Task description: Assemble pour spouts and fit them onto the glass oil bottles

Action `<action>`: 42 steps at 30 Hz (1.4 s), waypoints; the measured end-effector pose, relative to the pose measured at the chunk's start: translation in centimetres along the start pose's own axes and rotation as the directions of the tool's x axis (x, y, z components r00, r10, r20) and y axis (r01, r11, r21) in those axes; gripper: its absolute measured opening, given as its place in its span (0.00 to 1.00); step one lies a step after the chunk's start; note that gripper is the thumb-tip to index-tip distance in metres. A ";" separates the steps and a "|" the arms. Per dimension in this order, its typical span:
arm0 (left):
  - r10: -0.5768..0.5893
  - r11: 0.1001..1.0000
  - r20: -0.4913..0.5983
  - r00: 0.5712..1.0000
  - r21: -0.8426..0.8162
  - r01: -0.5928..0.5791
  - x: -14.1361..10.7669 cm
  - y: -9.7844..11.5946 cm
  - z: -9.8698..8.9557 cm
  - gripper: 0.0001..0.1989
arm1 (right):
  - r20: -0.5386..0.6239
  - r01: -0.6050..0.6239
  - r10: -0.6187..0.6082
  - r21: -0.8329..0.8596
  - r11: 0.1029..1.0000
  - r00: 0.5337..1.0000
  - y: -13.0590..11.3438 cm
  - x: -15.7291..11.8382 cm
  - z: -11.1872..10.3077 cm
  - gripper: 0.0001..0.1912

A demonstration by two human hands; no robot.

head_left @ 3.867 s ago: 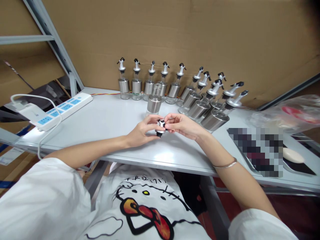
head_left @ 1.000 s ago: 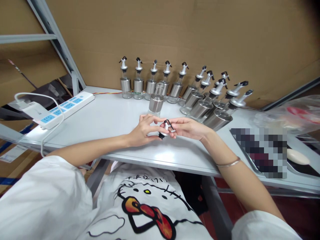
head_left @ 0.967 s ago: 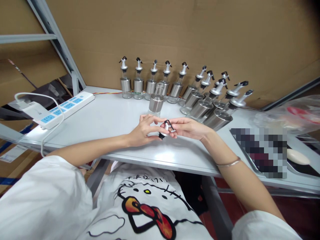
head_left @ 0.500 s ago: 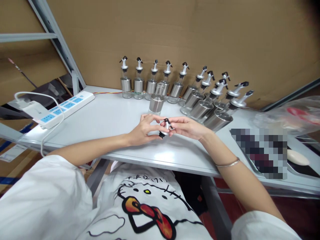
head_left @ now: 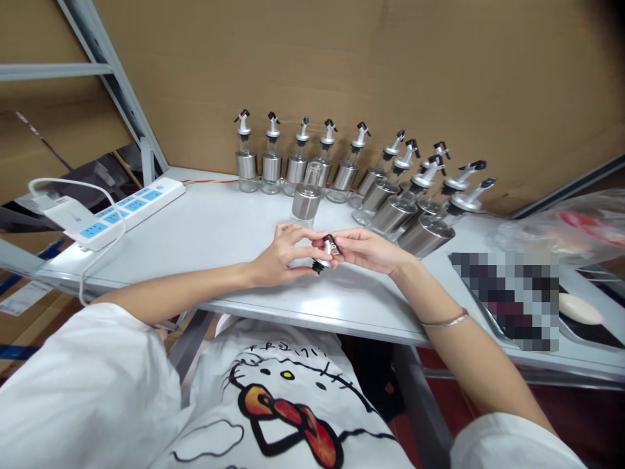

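Between my two hands, low over the front of the table, is a silver pourer spout (head_left: 326, 248) with a black flip cap and a ribbed black stopper. My left hand (head_left: 288, 254) grips it from the left, its stopper end pointing down and left. The fingers of my right hand (head_left: 364, 249) pinch the black cap end from the right. Just behind my hands stands a glass bottle (head_left: 306, 201) with a steel sleeve and no spout on its neck; my fingers are close to its base.
Several steel-sleeved bottles (head_left: 344, 177) with spouts fitted stand in a curve along the cardboard wall. A white power strip (head_left: 131, 212) with a cable lies left. At right are a plastic bag (head_left: 571, 225), a blurred-out flat object (head_left: 512, 299) and a white mouse (head_left: 581, 309).
The spout has tilted slightly between my fingers, and its black cap piece stands at a different angle. My arms and the bottles have stayed in place.
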State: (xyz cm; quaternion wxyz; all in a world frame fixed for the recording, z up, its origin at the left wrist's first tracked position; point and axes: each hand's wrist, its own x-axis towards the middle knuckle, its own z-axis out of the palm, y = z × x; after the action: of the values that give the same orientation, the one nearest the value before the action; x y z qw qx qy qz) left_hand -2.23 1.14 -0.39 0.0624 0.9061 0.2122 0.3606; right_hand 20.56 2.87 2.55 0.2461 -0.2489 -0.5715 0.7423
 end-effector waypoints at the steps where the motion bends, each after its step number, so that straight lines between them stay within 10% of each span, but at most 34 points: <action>1: -0.008 1.000 0.008 1.000 0.004 0.008 0.0 0.0 0.0 0.12 | 0.003 0.000 0.000 0.006 1.000 1.000 0.0 0.0 0.0 0.16; 15: 0.045 0.999 0.035 0.998 0.012 -0.046 0.0 0.2 -0.1 0.12 | 0.105 -0.073 0.077 -0.040 0.997 0.992 -0.2 -0.4 -0.3 0.19; 42: -0.147 0.989 0.063 0.987 -0.011 0.148 0.1 -0.7 0.2 0.13 | -0.316 -0.003 0.002 -0.004 1.000 0.949 0.1 0.8 0.3 0.14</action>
State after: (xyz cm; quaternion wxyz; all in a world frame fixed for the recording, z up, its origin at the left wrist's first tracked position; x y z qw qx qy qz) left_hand -2.28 1.82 -0.67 0.1025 0.8982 0.2738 0.3282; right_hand 19.77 3.12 2.47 0.3327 -0.3658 -0.5262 0.6918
